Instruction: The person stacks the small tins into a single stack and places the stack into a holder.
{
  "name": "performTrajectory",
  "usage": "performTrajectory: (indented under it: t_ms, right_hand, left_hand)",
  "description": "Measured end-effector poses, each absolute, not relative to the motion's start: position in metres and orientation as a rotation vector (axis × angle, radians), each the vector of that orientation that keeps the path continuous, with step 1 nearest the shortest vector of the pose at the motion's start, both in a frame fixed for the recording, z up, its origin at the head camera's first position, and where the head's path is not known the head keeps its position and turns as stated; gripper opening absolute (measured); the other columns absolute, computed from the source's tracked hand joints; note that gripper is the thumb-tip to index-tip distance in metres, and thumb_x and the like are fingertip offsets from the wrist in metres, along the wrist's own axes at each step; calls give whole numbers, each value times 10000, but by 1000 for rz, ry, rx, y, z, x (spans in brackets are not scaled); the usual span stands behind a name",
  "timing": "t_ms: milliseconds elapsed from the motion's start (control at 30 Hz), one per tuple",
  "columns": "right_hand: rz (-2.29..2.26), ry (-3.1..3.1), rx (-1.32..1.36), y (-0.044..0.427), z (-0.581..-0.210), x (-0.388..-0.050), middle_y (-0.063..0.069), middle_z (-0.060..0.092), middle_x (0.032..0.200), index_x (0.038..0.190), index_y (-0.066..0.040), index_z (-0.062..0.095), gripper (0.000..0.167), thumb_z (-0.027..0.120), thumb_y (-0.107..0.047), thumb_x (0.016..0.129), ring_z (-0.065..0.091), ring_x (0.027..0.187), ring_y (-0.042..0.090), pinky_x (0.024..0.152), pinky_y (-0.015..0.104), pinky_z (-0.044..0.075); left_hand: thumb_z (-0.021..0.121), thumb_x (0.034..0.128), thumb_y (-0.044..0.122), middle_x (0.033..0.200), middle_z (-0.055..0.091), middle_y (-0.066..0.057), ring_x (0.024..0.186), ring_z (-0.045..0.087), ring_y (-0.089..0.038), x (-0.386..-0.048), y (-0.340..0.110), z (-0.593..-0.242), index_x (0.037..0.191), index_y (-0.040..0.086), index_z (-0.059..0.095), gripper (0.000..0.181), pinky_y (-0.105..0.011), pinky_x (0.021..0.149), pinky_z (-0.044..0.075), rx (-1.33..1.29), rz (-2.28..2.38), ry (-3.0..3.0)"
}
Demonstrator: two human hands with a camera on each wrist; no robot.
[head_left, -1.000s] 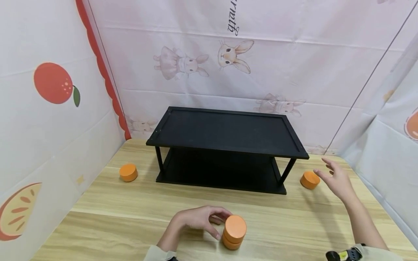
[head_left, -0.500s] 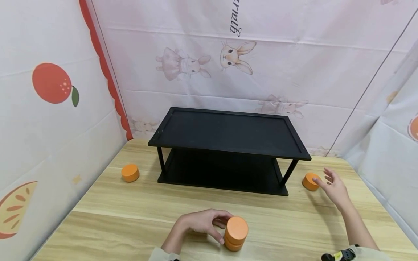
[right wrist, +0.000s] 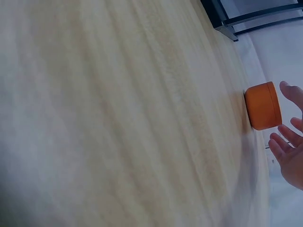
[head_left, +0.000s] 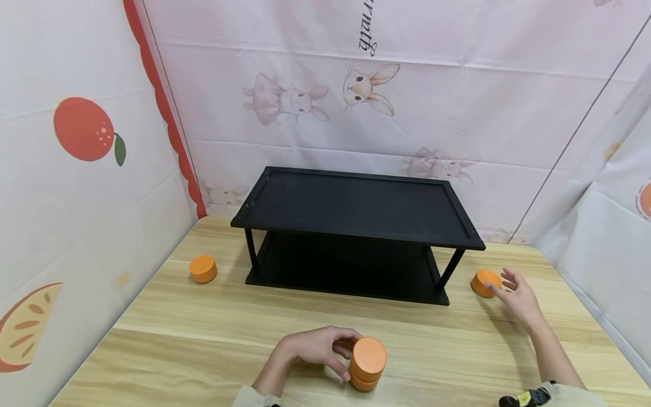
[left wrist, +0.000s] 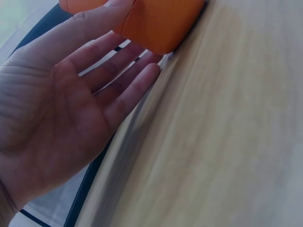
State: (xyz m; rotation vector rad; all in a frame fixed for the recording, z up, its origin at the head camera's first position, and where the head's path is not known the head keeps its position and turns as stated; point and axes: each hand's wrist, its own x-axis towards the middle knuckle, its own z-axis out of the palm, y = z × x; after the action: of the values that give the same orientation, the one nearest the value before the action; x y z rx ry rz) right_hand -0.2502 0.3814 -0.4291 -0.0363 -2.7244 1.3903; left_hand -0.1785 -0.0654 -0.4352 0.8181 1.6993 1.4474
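The person's left grip (head_left: pixel 317 346) is curled loosely round the side of a stack (head_left: pixel 368 357) of two orange discs near the front of the worktop (head_left: pixel 203 339), thumb touching it. Over to the right, the right grip (head_left: pixel 521 302) is spread and holding nothing, thumb and fingers close about the right disc (head_left: pixel 481 278), which sits just beside the black rack (head_left: pixel 356 209). Another disc (head_left: pixel 203 269) lies left of the rack.
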Motion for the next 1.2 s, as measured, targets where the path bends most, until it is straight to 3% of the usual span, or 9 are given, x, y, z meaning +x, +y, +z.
performTrajectory:
  t_ms: [200,300,367,433,633,967,1100,1200]
  right_hand:
    - [1389,-2764,-49,383,-436,-255,380,220,1362,1388,143,125,803,593,-299,907,309,1194,511,940,485,361]
    - [1395,-2775,-60,384,-441,-256,376,213,1369,1386,147,131,805,594,-304,906,320,1195,497,863,234,439]
    - [1418,-2769,-74,383,-442,-257,379,223,1363,1383,152,133,800,592,-301,907,326,1195,490,758,95,404]
    - [1421,-2768,-91,382,-443,-257,383,250,1346,1383,150,142,798,591,-307,906,337,1192,479,677,37,341]
    - [1392,-2768,-139,378,-446,-257,373,318,1317,1389,128,175,805,611,-330,890,365,1184,439,683,51,333]
    - [1372,-2790,-174,378,-447,-258,376,300,1324,1385,137,160,832,624,-333,880,358,1191,446,704,90,339]
    - [1364,-2801,-172,379,-448,-258,375,297,1326,1373,148,178,812,615,-332,887,355,1194,448,874,278,400]
    - [1354,-2803,-170,380,-449,-259,380,298,1321,1368,152,184,807,611,-338,889,352,1191,455,938,477,346]
  left_hand:
    - [693,746,-109,1117,577,31,961,581,-142,-179,-64,-437,1266,49,495,578,-270,867,452,822,1466,1674]
    - [694,743,-113,1111,577,33,952,583,-138,-179,-63,-436,1261,45,497,577,-271,864,453,831,1466,1675]
    - [694,742,-114,1107,578,36,948,585,-132,-179,-63,-436,1259,43,497,575,-269,862,454,838,1464,1675]
    - [695,740,-115,1104,580,35,945,588,-131,-179,-62,-436,1257,38,496,575,-269,861,456,846,1462,1671]
    - [710,734,-99,1085,582,53,924,580,-103,-179,-61,-436,1250,32,503,572,-257,849,459,870,1436,1705]
    - [725,727,-78,1054,587,69,888,572,-71,-178,-61,-437,1224,42,526,549,-248,833,461,874,1426,1743]
    - [729,723,-72,1052,584,65,887,564,-72,-177,-60,-437,1208,55,536,537,-250,830,459,854,1439,1756]
    - [736,720,-56,1051,583,67,892,558,-75,-177,-59,-438,1191,69,544,524,-248,828,455,841,1448,1782]
